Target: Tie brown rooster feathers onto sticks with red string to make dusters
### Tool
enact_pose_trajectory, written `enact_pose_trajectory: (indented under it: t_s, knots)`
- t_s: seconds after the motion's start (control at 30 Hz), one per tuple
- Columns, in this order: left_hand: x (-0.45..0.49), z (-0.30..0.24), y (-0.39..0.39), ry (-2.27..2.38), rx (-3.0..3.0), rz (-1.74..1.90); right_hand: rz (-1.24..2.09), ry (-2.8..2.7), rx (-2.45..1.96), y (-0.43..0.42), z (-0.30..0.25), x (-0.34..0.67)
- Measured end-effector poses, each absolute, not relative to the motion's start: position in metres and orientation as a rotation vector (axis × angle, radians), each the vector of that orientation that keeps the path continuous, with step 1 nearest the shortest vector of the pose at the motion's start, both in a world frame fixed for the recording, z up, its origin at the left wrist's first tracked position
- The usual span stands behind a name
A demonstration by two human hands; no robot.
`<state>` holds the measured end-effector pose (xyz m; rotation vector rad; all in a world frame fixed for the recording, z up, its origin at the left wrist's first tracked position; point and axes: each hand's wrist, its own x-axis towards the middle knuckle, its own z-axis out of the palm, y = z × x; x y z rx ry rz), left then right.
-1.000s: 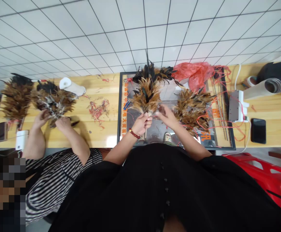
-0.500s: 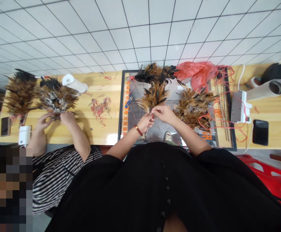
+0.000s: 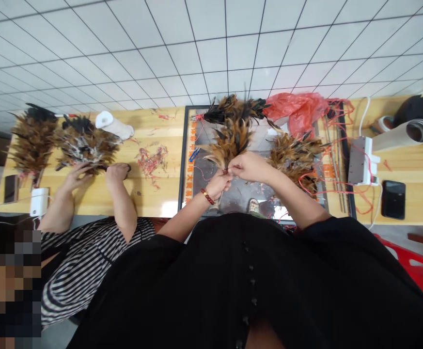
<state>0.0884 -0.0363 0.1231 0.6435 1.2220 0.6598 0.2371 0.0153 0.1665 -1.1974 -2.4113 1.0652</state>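
My left hand (image 3: 219, 184), with a beaded bracelet at the wrist, is closed around the lower end of a bundle of brown and black feathers (image 3: 232, 139). The feathers fan out away from me, above the glass-topped frame. My right hand (image 3: 250, 167) meets the left one at the base of the bundle, thumb and finger pinched together. A trace of red string (image 3: 226, 171) shows at the fingertips; most of it is hidden by the fingers. Right of my hands lies another feather bundle (image 3: 294, 157), and a dark one (image 3: 218, 110) lies behind.
Blue-handled snips (image 3: 194, 154) lie at left on the frame. A red plastic bag (image 3: 300, 110), a power strip (image 3: 360, 160) and a phone (image 3: 393, 199) are to the right. At left, a co-worker's hands (image 3: 116, 173) are by feather bundles, near a white roll (image 3: 114, 125) and string scraps (image 3: 152, 160).
My right hand has shifted slightly, turning over the bundle's base, while my left keeps its hold. The co-worker's right hand has moved right, away from their feathers, with a dark object in it.
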Motion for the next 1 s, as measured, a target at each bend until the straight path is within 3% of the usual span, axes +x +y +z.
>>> enact_pose_trajectory:
  t_s: [0.23,0.4,0.5,0.77,0.9,1.0]
  knots:
    - [0.073,0.115,-0.039,1.463,1.618,0.405,0.912,-2.689,-1.272,0.040,0.168,0.226]
    - [0.039,0.120,-0.031,1.170,2.421,-0.227,1.293,-2.483,-1.247,0.068,0.138,0.242]
    - [0.028,0.131,-0.025,1.083,2.621,-0.380,1.561,-2.254,-1.233,0.069,0.112,0.243]
    - [0.014,0.143,-0.010,0.813,2.723,-0.202,2.022,-1.739,-1.242,0.046,0.075,0.233]
    - [-0.012,0.139,-0.001,0.877,2.644,-0.012,2.537,-1.227,-1.186,0.016,0.070,0.273]
    - [-0.034,0.136,-0.002,0.870,2.570,0.098,2.684,-1.092,-1.107,-0.015,0.066,0.314]
